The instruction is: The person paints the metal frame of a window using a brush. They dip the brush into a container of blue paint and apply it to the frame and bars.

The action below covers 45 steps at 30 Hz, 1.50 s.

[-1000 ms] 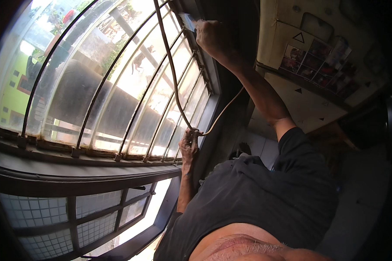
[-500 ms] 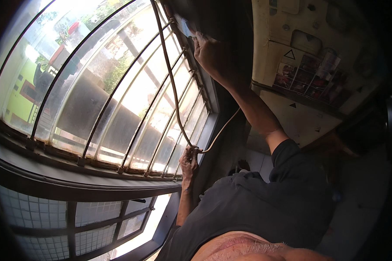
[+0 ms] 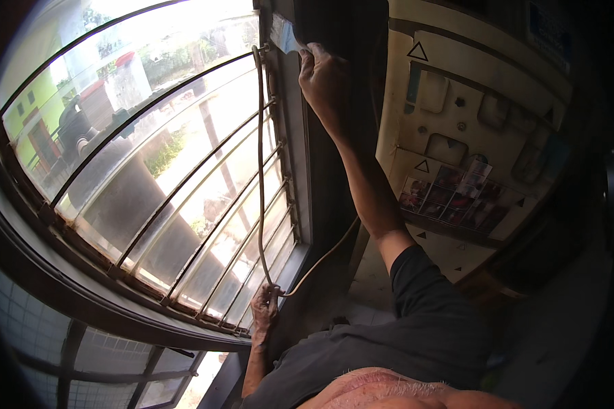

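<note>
My left hand [image 3: 265, 310] is closed round a tan cord [image 3: 261, 170] at the bottom of a hanging loop, beside the lower right corner of the barred window. One side of the cord rises along the window to the upper bars. Its other side curves up to the right and passes behind my right forearm. High beside the window frame, my right hand [image 3: 325, 78] is raised with thumb and fingers pinched together. A pale blue patch [image 3: 286, 35] shows just left of its fingertips. Whatever those fingers hold, if anything, cannot be made out against the dark wall.
The louvred window [image 3: 164, 157] with dark bars and glass slats fills the left. Below it is a gridded glass panel [image 3: 112, 351]. A worn cream cabinet-like panel [image 3: 450, 129] with triangle marks and pictures stands on the right.
The view has shifted, so the window and cream panel sit lower. More of the cord's upper end at the bars shows. My left hand still grips the cord; my right hand stays raised and pinched.
</note>
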Each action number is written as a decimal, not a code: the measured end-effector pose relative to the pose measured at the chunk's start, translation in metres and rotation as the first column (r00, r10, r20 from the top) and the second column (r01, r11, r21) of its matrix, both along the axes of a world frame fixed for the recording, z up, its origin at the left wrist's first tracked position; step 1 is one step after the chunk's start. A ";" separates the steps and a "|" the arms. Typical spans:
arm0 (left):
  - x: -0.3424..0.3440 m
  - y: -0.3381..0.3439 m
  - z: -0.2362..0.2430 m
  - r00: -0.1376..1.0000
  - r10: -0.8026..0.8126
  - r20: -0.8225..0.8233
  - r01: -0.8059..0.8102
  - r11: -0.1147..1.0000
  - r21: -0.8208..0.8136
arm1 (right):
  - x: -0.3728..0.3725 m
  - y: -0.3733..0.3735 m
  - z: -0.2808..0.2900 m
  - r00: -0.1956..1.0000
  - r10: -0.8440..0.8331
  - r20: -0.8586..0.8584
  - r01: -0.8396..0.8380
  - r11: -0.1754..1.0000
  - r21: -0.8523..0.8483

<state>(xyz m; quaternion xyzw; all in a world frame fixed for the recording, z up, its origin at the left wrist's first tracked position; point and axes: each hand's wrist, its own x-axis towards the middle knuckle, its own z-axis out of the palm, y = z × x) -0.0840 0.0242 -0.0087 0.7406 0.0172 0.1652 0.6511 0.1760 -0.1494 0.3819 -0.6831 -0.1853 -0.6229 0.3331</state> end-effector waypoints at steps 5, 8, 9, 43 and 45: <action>0.001 -0.001 -0.003 1.000 -0.002 0.008 0.002 1.000 0.015 | 0.036 0.006 0.055 0.985 -0.074 0.155 0.094 0.988 -0.126; 0.000 -0.004 0.004 0.999 0.022 0.038 -0.022 1.000 -0.015 | 0.046 0.015 0.047 0.988 -0.113 0.103 0.133 0.967 -0.217; 0.000 -0.003 0.003 0.999 0.032 0.025 -0.032 0.999 0.005 | 0.050 0.018 0.042 0.983 -0.170 0.067 0.181 0.947 -0.267; 0.006 -0.011 -0.008 0.993 0.021 0.114 -0.029 0.998 0.063 | 0.094 -0.033 0.209 0.769 -0.137 0.624 0.338 0.916 -0.215; 0.001 -0.005 -0.005 0.999 0.026 0.036 -0.027 0.999 0.025 | 0.099 -0.012 0.202 0.897 -0.120 0.426 0.244 0.937 -0.250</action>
